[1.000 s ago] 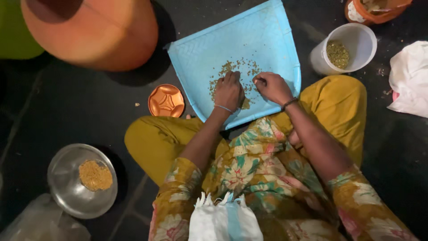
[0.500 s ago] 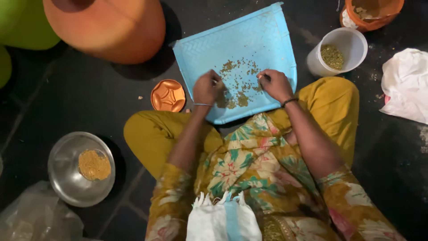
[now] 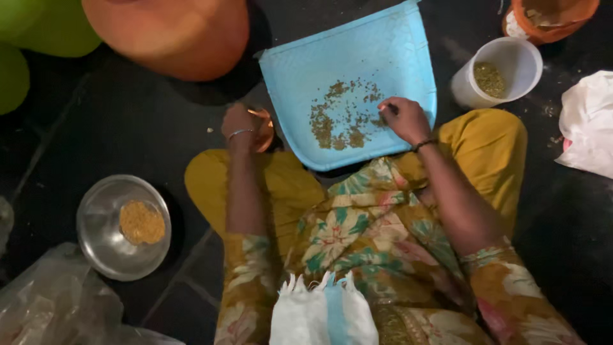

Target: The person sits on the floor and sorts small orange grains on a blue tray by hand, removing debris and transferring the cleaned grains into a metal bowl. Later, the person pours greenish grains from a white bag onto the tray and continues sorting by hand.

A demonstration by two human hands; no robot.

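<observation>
I sit cross-legged on a dark floor with a light blue plastic tray resting against my knees. Brownish-green grain is scattered over its lower middle. My right hand lies on the tray's right side, fingertips in the grain. My left hand has left the tray and hovers over a small copper dish on the floor by the tray's left edge, fingers bunched; what it holds is hidden.
A steel bowl with yellow grain sits at left, beside a clear plastic bag. A white cup holding greenish grain stands at right, near a white bag. A big orange pot stands behind.
My left hand moved from the grain on the tray leftward to the small copper dish. My right hand stayed on the tray's right side. The view shifted slightly.
</observation>
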